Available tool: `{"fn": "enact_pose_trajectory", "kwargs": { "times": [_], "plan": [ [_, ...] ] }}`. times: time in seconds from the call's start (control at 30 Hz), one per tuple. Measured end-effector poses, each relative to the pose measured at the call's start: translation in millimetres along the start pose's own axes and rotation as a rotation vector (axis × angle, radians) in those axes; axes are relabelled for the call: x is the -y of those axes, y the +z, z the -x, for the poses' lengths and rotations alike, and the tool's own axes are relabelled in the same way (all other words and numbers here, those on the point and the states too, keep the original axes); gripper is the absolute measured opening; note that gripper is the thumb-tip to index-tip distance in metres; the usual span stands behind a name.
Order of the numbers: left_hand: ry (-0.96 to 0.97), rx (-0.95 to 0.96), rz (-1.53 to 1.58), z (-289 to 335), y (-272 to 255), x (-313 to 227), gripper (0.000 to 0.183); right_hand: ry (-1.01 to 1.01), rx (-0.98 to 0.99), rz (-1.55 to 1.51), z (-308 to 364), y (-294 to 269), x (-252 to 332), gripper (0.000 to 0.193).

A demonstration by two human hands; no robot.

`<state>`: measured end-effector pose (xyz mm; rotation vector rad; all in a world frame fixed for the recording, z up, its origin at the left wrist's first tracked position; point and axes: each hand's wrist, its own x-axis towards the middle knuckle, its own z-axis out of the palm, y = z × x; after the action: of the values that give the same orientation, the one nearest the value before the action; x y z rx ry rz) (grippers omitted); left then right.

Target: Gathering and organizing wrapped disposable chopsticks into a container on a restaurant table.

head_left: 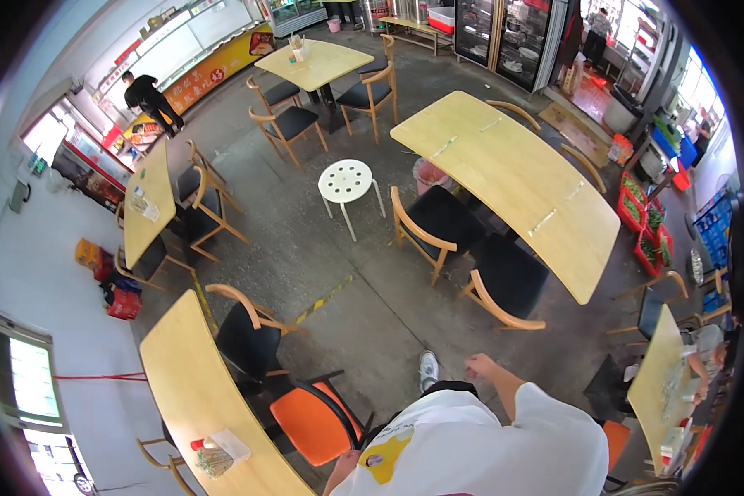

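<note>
While the right hand (481,366) hangs ahead, the left hand (343,469) is near the orange chair (310,424), beside the right edge of the table (192,372); whether either hand's fingers are apart or together, I cannot tell. Stepping well probably needs clearance from that chair.
</note>
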<state>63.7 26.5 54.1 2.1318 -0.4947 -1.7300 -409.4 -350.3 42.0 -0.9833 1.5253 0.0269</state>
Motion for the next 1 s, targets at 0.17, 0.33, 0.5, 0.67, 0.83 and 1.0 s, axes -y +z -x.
{"fn": "enact_pose_trajectory", "kwargs": {
  "times": [0.17, 0.33, 0.5, 0.67, 0.83, 1.0],
  "plan": [
    [0.096, 0.087, -0.060, -6.1, -9.9, -147.2, 0.037, -0.105, -0.050, -0.322, -43.8, -32.9, 54.0, 0.033],
    [0.121, 0.013, 0.123, -35.8, -19.0, -195.8, 0.031, -0.095, -0.068, -0.383, -55.1, -49.3, 46.4, 0.032],
    [0.113, 0.012, 0.083, -75.0, -59.3, -191.6, 0.027, 0.307, -0.021, -0.226, -52.9, -47.2, -2.8, 0.027],
    [-0.131, 0.105, 0.076, -132.8, -95.9, -206.3, 0.029, 0.278, 0.003, -0.193, -21.8, -57.3, 13.7, 0.024],
    [0.152, 0.244, -0.235, -228.3, -150.6, -279.3, 0.031, 0.232, -0.307, -0.493, -14.2, -70.2, 83.9, 0.024],
    [0.377, 0.121, -0.347, -314.6, -169.4, -450.7, 0.025, 0.047, -0.337, -0.476, -18.8, -60.0, 131.5, 0.024]
  ]
}}
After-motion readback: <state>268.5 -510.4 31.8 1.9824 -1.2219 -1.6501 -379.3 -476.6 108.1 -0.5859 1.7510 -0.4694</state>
